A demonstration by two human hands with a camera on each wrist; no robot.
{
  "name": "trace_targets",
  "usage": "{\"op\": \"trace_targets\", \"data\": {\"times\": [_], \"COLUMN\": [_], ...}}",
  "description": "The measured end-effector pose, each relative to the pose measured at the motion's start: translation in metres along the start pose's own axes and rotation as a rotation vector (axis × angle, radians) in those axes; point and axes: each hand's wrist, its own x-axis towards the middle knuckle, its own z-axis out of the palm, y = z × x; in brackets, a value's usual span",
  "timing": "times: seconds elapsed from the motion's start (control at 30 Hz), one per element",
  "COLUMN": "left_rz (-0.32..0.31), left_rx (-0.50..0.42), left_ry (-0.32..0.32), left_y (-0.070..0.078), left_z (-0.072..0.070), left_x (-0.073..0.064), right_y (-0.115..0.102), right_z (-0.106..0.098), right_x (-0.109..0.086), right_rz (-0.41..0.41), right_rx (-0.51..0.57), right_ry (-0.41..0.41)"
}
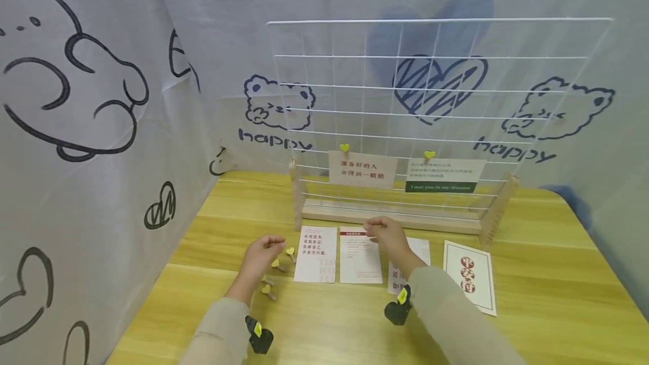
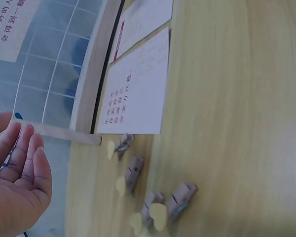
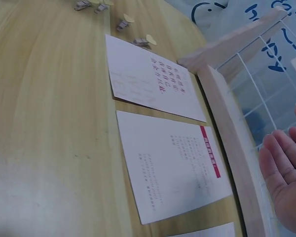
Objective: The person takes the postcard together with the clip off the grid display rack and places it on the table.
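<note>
We've got both hands up over the counter (image 1: 329,325). Left hand (image 1: 262,255): grip released, fingers loosely bent, near four heart clips (image 1: 290,252) that lie in a loose line left of the cards. Left wrist view has two of those clips crowded together; we can't tell if they touch.

Right hand (image 1: 387,234): grip released too, fingers gently curved. We see it in front of the wooden stand (image 1: 431,222), near the top of the red-header card (image 1: 360,263); right wrist view shows it apart from that card.

Counter row, left to right: red-text card (image 1: 314,269), red-header card just beside it, third card (image 1: 422,248) partly hidden behind the right wrist, then the bordered card (image 1: 484,280) with red emblems, lying at a slant.

Behind the row we have a white wire grid (image 1: 440,19) in the stand. Two yellow clips (image 1: 430,155) hold cards low on it: a red-character card (image 1: 362,176) on the left, a white-and-green card (image 1: 440,186) on the right. Patterned cloth (image 1: 203,123) backs it all.
</note>
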Motion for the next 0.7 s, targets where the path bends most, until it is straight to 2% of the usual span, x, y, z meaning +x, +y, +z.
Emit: {"op": "trace_targets", "data": {"times": [0.13,0.5,0.7], "left_rz": [0.006,0.071,0.074], "left_rx": [-0.016,-0.067,-0.095], "left_ry": [-0.011,-0.047,-0.067], "left_y": [0.010,0.037,0.051], "left_z": [0.006,0.019,0.024], "left_x": [0.006,0.023,0.032], "right_y": [-0.006,-0.014,-0.020], "right_z": [-0.008,-0.032,-0.040], "right_x": [0.001,0.006,0.009], "right_rz": [-0.027,-0.053,-0.065], "right_rx": [-0.004,0.036,0.010], "right_ry": [0.010,0.044,0.068]}}
